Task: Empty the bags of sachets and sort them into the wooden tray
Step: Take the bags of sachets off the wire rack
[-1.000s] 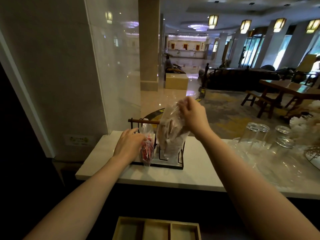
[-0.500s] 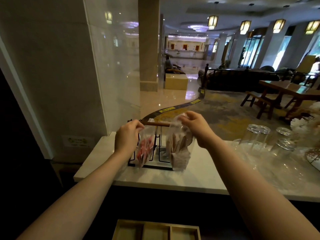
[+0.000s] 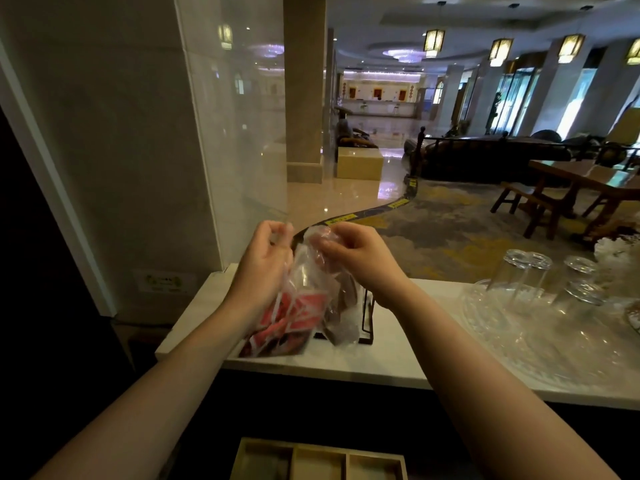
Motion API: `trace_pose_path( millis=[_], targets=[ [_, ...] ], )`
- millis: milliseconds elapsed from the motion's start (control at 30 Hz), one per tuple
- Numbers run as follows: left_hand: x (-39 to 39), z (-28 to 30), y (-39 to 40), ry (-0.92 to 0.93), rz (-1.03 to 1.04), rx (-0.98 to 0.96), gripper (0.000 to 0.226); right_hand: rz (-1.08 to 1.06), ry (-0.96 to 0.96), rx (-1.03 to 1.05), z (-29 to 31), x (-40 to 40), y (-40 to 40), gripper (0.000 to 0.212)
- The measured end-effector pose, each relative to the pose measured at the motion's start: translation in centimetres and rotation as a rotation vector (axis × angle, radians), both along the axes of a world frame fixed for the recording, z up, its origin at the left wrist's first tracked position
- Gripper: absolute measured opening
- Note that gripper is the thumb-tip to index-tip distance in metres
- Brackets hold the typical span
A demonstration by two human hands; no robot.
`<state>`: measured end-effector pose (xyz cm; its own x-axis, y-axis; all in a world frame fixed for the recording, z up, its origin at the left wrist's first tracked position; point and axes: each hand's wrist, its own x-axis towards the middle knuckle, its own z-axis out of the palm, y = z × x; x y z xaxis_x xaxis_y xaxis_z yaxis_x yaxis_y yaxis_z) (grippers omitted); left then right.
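Wooden tray [image 3: 317,460]: nearest of all, at the bottom edge, low in front of the counter; pale wood split into three compartments side by side; what lies inside them cannot be told.
Left hand [image 3: 263,268]: raised over the counter's near left part, fingers curled, pinching the top of the bag of red sachets.
Bag of red sachets [image 3: 289,320]: clear plastic, hanging from the left hand; red and white packets crowd its lower half; its bottom is down at the counter's near edge, contact unclear.
Right hand [image 3: 356,259]: just right of the left hand, fingers curled, pinching the crumpled top of the second bag.
Bag of brown sachets [image 3: 337,315]: clear plastic, hanging beside and touching the red bag; dull brown packets inside, blurred.
Black wire rack [image 3: 365,318]: behind the bags, mostly hidden by them.
Counter [image 3: 398,344]: pale stone slab running left to right.
Glass tray [image 3: 540,341]: on the counter's right part, carrying upturned glasses [image 3: 519,278].
Glass panel [image 3: 239,133]: upright, at the counter's far left.
Room: a lobby beyond, with a glossy floor, patterned carpet, a square pillar [image 3: 304,88], a wooden table [image 3: 585,185] far right, lit ceiling lanterns.
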<state>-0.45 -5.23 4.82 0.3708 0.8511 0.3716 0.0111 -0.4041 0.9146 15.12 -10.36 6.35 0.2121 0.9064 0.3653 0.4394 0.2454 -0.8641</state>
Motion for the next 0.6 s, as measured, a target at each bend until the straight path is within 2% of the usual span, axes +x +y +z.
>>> trace_pose_path(
  millis=[100,167,233,333,400,467,500,567,600],
  targets=[
    [-0.2,-1.3,-0.9,0.186,-0.154,0.003,0.052,0.066,-0.022,-0.008,0.6,-0.6,-0.5,0.017],
    [-0.2,-2.0,-1.3,0.206,-0.183,0.031,0.050,0.095,-0.126,-0.018,0.4,-1.2,-0.7,0.017],
    [-0.5,-2.2,-1.0,0.234,-0.123,0.050,0.043,0.082,-0.186,-0.030,0.2,-1.6,-0.6,0.016],
    [-1.0,-2.4,-0.4,0.304,-0.009,0.088,0.029,0.119,-0.171,-0.087,0.1,-1.3,-0.3,0.016],
    [-1.2,-2.6,-0.3,0.291,0.050,0.076,0.037,0.155,-0.114,-0.129,0.2,-0.8,0.2,0.019],
    [-1.6,-2.6,-0.2,0.277,0.100,0.062,0.044,0.077,-0.095,-0.073,0.2,0.3,1.5,0.018],
    [-1.8,-2.5,-0.1,0.267,0.112,0.049,0.046,-0.019,-0.144,-0.031,0.3,1.3,2.5,0.018],
    [-2.1,-2.4,-0.2,0.248,0.109,0.018,0.049,-0.228,-0.353,-0.023,0.4,3.8,4.2,0.024],
    [-2.1,-2.4,-0.2,0.246,0.107,0.006,0.050,-0.273,-0.469,-0.086,0.2,5.0,5.0,0.028]
  ],
)
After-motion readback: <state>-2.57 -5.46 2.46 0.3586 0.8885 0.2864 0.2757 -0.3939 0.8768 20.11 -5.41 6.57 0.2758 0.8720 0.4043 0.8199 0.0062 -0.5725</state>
